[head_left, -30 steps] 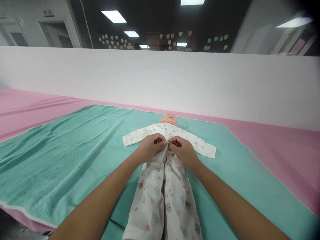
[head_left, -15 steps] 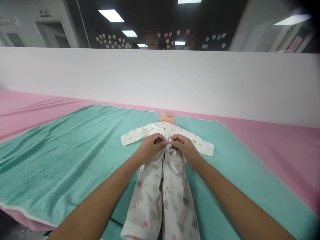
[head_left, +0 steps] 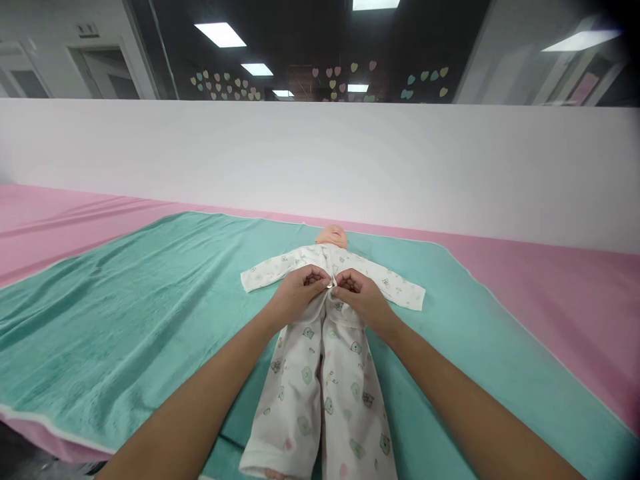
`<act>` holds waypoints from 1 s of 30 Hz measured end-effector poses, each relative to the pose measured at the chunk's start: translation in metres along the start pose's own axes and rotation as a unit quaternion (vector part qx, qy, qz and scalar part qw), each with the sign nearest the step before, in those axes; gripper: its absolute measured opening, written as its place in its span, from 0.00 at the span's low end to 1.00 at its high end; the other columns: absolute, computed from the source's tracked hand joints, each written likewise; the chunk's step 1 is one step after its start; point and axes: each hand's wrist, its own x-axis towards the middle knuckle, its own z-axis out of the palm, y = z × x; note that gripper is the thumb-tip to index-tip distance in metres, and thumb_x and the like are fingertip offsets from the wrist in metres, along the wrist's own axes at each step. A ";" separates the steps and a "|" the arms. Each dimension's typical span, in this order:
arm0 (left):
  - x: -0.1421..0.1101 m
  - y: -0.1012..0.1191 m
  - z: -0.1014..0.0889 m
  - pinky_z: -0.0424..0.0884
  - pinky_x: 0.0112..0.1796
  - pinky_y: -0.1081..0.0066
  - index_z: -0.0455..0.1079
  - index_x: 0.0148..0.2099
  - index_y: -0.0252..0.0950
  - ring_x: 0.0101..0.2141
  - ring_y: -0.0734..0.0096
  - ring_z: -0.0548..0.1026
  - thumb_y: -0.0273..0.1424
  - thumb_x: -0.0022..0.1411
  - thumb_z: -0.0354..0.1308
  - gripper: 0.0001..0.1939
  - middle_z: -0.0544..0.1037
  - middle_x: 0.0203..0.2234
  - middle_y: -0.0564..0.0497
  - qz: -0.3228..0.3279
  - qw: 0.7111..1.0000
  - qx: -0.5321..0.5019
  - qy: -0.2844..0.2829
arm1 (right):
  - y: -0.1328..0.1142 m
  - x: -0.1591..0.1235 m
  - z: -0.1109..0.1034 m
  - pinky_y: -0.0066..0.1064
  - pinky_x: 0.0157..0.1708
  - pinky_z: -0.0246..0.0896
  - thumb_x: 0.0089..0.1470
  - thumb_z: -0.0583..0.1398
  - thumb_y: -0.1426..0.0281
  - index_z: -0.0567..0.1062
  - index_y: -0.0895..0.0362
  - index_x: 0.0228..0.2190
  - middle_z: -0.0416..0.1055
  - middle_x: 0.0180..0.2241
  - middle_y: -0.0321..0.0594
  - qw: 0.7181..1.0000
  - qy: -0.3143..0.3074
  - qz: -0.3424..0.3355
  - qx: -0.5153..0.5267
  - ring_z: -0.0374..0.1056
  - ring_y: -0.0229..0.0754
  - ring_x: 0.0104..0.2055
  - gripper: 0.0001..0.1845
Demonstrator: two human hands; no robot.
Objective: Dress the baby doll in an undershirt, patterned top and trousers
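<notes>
A baby doll (head_left: 332, 235) lies on its back, head at the far end. It wears a white long-sleeved pajama top (head_left: 273, 269) and matching pants (head_left: 305, 393), printed with small animal and leaf-like shapes. Both sleeves spread out sideways. My left hand (head_left: 301, 291) pinches one front edge of the top at the middle of the belly. Opposite it, my right hand (head_left: 363, 298) pinches the other front edge. Between my fingertips shows a small shiny button-like spot (head_left: 330, 285); whether it is fastened I cannot tell.
Under the doll spreads a teal towel (head_left: 150, 320) with folds on its left side. A pink sheet (head_left: 560, 300) lies beneath it. Behind stands a low white wall (head_left: 320, 167), with dark glass (head_left: 310, 40) carrying heart stickers above.
My fingertips have shifted slightly at the front edges, and the shiny spot shows more clearly between them. The whole view has moved a little.
</notes>
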 end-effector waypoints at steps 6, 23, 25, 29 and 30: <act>0.001 -0.003 0.001 0.65 0.32 0.74 0.69 0.37 0.37 0.32 0.72 0.71 0.40 0.57 0.52 0.12 0.74 0.29 0.53 0.008 1.000 -0.001 -0.002 | -0.001 -0.004 0.004 0.23 0.26 0.52 0.50 0.59 0.63 0.67 0.58 0.30 0.61 0.25 0.34 0.999 0.002 -0.016 -0.052 0.56 0.33 0.26 0.11; -0.003 0.001 0.005 0.63 0.29 0.74 0.69 0.38 0.37 0.27 0.74 0.68 0.31 0.52 0.53 0.10 0.71 0.26 0.54 0.026 0.995 0.094 0.022 | 0.005 -0.007 0.006 0.24 0.26 0.52 0.51 0.56 0.67 0.64 0.57 0.31 0.63 0.28 0.36 0.996 0.016 -0.049 -0.074 0.57 0.34 0.27 0.07; -0.004 0.001 0.005 0.63 0.29 0.74 0.70 0.38 0.37 0.28 0.74 0.68 0.30 0.52 0.53 0.10 0.72 0.26 0.54 0.030 0.995 0.096 0.022 | 0.007 -0.007 0.006 0.24 0.27 0.52 0.51 0.56 0.67 0.64 0.57 0.30 0.64 0.30 0.36 0.996 0.020 -0.052 -0.076 0.57 0.34 0.27 0.06; -0.004 0.002 0.006 0.63 0.29 0.74 0.72 0.37 0.39 0.27 0.74 0.68 0.28 0.52 0.51 0.11 0.73 0.26 0.55 0.041 0.993 0.107 0.025 | 0.008 -0.007 0.007 0.25 0.28 0.53 0.51 0.56 0.69 0.64 0.57 0.30 0.65 0.31 0.36 0.994 0.023 -0.059 -0.087 0.57 0.33 0.28 0.05; -0.003 0.001 0.006 0.63 0.29 0.74 0.72 0.37 0.39 0.27 0.74 0.68 0.27 0.52 0.51 0.11 0.73 0.26 0.55 0.044 0.992 0.115 0.028 | 0.008 -0.007 0.007 0.25 0.28 0.52 0.51 0.56 0.69 0.64 0.57 0.30 0.65 0.31 0.36 0.994 0.022 -0.060 -0.091 0.57 0.33 0.28 0.05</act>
